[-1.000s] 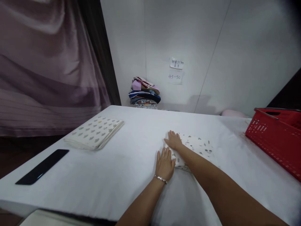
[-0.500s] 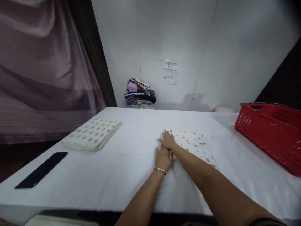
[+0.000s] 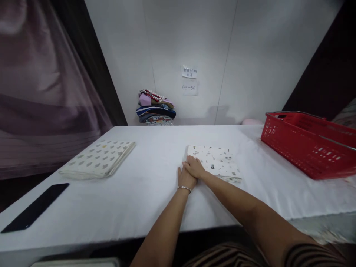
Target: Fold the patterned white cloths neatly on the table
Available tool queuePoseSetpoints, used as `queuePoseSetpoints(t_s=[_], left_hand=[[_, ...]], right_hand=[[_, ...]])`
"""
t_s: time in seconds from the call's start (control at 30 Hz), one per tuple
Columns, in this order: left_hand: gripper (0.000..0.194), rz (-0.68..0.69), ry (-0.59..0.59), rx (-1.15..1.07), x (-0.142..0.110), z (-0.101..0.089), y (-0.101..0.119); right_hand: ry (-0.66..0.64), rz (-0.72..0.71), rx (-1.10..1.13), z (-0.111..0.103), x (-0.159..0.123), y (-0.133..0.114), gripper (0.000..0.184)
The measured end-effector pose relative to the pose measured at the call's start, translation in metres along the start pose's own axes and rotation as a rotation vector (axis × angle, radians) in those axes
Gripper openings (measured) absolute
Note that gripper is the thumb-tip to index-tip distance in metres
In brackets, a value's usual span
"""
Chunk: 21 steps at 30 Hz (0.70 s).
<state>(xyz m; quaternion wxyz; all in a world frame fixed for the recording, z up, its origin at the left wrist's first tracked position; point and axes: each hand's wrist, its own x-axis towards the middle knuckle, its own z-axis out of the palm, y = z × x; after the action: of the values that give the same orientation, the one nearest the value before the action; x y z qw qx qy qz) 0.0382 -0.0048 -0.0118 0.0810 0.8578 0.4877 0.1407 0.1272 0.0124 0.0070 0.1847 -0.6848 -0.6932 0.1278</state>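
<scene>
A folded white cloth (image 3: 219, 160) with small grey and dark prints lies flat on the white-covered table (image 3: 155, 200). My right hand (image 3: 195, 167) rests at its near left corner, laid across the fingers of my left hand. Just below it, my left hand (image 3: 187, 180), with a silver bracelet (image 3: 184, 188) at the wrist, lies at the cloth's left edge. Its visible fingers are stretched out, while the others are hidden under the right hand. Neither hand lifts anything off the table.
A folded cream cloth with grey heart-like prints (image 3: 97, 159) lies at the left. In front of it is a black flat slab (image 3: 36, 207). A red plastic basket (image 3: 300, 144) stands at the right. Stacked folded fabrics (image 3: 156, 107) sit by the back wall under paper notes (image 3: 189, 88).
My right hand has slid down toward me along the cloth's left edge, now lying over my left hand. The cloth looks flatter and more squared. The view has shifted to the right.
</scene>
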Motion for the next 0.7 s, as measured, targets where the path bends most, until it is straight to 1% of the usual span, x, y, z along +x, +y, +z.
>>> queuePoseSetpoints(t_s=[0.1,0.2,0.3,0.43,0.53,0.6,0.7], left_hand=[[0.062,0.02,-0.05,0.03,0.0,0.002,-0.004],[0.061,0.022,-0.103,0.052,0.0,0.002,-0.005],[0.058,0.012,-0.107,0.056,0.0,-0.001,-0.006],[0.057,0.065,-0.15,0.028,0.002,-0.008,-0.013],[0.053,0.076,-0.181,0.001,0.004,-0.012,-0.017],[0.05,0.056,-0.171,-0.012,0.005,-0.013,-0.016],[0.05,0.041,-0.136,-0.016,0.005,-0.012,-0.014]], right_hand=[[0.093,-0.073,0.044,-0.002,-0.035,-0.002,0.041],[0.131,-0.107,0.024,-0.004,-0.056,0.0,0.043],[0.117,-0.097,-0.013,-0.003,-0.061,0.002,0.05],[0.083,-0.062,-0.017,-0.004,-0.059,-0.002,0.052],[0.047,-0.108,0.016,-0.011,-0.068,-0.003,0.052],[0.044,-0.153,0.022,-0.017,-0.081,0.005,0.054],[0.067,-0.138,-0.056,-0.025,-0.111,0.034,0.054]])
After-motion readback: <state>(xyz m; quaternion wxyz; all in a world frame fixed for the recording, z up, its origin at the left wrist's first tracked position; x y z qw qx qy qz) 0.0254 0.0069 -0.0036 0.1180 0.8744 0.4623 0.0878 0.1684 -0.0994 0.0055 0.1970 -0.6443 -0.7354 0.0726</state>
